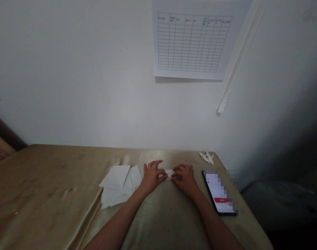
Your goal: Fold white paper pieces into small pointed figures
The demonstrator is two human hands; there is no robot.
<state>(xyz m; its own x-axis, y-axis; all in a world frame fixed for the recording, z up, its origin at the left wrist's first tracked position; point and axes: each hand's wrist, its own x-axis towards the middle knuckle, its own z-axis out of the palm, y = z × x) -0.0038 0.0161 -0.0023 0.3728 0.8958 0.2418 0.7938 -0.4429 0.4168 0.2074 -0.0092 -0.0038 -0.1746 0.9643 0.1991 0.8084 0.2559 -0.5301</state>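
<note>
A small folded piece of white paper (169, 173) lies on the tan table cover (51, 194) between my two hands. My left hand (152, 177) pinches its left end with thumb and fingers, the other fingers bent on the table. My right hand (185, 176) presses and pinches its right end, fingers curled. Both forearms reach in from the bottom edge.
A loose pile of white paper sheets (118, 185) lies left of my left hand. A phone (219, 192) with a lit screen lies to the right near the table edge. Small folded white paper pieces (206, 157) sit at the far right corner. A printed table sheet (193, 43) hangs on the wall.
</note>
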